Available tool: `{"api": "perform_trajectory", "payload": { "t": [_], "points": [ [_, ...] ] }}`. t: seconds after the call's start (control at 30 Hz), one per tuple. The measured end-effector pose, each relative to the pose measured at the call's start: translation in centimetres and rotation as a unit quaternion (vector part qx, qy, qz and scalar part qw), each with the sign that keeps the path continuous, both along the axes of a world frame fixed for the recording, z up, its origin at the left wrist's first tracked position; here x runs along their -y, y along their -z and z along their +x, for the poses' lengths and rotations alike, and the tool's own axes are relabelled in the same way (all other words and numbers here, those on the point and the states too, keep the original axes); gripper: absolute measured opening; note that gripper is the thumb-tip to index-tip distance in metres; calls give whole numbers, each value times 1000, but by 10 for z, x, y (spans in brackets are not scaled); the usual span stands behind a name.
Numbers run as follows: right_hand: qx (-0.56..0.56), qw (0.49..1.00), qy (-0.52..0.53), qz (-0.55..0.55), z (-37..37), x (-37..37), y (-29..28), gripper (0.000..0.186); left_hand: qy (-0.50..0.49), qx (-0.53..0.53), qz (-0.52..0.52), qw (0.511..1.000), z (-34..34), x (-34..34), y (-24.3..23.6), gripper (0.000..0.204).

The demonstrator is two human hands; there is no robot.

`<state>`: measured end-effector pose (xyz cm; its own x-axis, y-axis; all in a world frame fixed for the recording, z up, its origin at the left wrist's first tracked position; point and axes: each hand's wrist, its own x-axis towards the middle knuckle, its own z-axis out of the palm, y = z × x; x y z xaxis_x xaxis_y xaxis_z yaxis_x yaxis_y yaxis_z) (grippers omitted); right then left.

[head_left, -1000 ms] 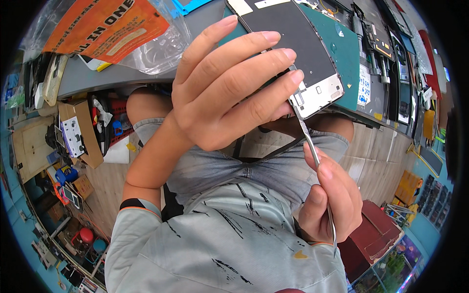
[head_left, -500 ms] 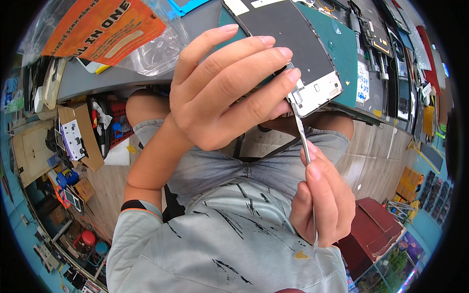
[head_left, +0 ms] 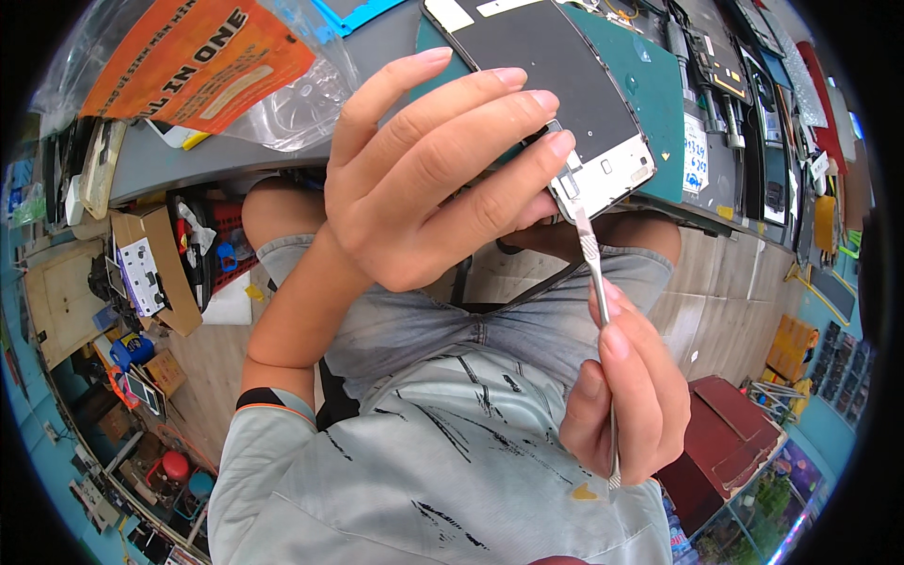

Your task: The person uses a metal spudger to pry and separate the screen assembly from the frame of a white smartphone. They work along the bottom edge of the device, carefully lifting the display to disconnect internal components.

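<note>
A phone screen panel (head_left: 546, 61), dark grey with white strips at its ends, lies tilted over the table's near edge. My left hand (head_left: 433, 169) grips its near corner, fingers spread over the panel's left side and thumb mostly hidden beneath. From below, my right hand (head_left: 629, 386) holds a slim silver metal scraper (head_left: 591, 252) pinched between thumb and fingers. Its flat blade rests at the white near end of the panel, beside a small rectangular cutout; whether it touches the surface I cannot tell.
A green mat (head_left: 659, 104) lies under the panel on the grey table (head_left: 226, 169). An orange-labelled plastic bag (head_left: 202, 61) is at the left. Tools and phone parts crowd the right side. A cardboard box (head_left: 155, 273) stands low at the left, and a dark red box (head_left: 716, 452) at the right.
The scraper's blade has turned, showing its flat face, and has slid slightly down toward the panel's near corner. My right hand moved a little lower and right; my left hand kept its grip.
</note>
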<state>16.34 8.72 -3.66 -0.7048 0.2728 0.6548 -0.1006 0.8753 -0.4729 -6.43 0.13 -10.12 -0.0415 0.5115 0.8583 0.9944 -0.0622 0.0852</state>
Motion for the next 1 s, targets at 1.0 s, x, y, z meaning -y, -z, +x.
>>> {"api": "perform_trajectory", "payload": {
  "t": [1.0],
  "points": [
    [60,998,-13,7,0,-7,-9,41,-11,4,-8,1000,2,1,-1,34]
  ]
}}
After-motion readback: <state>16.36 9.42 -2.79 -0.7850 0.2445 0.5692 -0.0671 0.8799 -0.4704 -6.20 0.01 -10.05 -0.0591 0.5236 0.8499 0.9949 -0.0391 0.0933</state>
